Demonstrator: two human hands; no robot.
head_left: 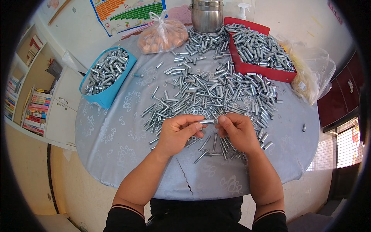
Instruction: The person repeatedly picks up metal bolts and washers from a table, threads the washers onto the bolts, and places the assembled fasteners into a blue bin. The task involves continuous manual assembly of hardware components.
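Observation:
In front of me my left hand (178,133) pinches a short silvery metal sleeve (206,121) between thumb and fingertips, held level. My right hand (239,132) is closed at the sleeve's right end, thumb against the fingers; what lies in that pinch is too small to make out. Both hands are over the near side of a loose heap of bolts, nuts and metal sleeves (216,87). Several long bolts (214,142) lie scattered on the table just below and between my hands.
A blue bin (104,99) full of metal sleeve parts stands at left. At the back right is a red box (266,72) heaped with sleeves, beside a clear plastic bag (315,73). A tied bag (162,36) and a steel pot (207,17) stand behind on the grey tablecloth (112,135).

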